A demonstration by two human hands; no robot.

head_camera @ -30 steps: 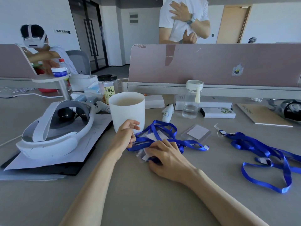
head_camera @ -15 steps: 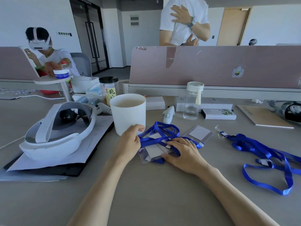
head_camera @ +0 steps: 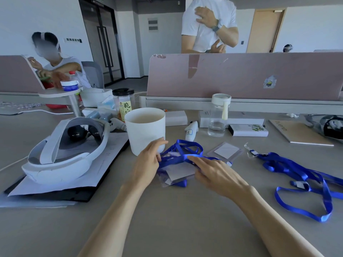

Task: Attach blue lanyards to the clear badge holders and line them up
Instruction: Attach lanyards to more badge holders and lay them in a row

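A clear badge holder (head_camera: 177,174) with a white card lies on the grey desk under a tangle of blue lanyard (head_camera: 187,149). My left hand (head_camera: 148,164) is at the holder's left edge, fingers curled against the lanyard there. My right hand (head_camera: 213,173) lies flat on the holder's right side, fingers straight and touching the blue strap. A second clear holder (head_camera: 225,151) sits just right of the tangle. Further right, more blue lanyards (head_camera: 304,180) sprawl on the desk, one clipped to a holder (head_camera: 250,152).
A white cup (head_camera: 145,128) stands just behind my left hand. A white headset (head_camera: 63,151) rests on papers at left. A clear bottle (head_camera: 219,115), a white controller (head_camera: 191,127), boxes and a notebook (head_camera: 298,132) line the back. A pink partition (head_camera: 241,75) closes the far side; other people are beyond it.
My right hand slid from the holder's near edge to its right side and flattened out. My left hand shifted a little toward the holder. The lanyard tangle was drawn closer together.
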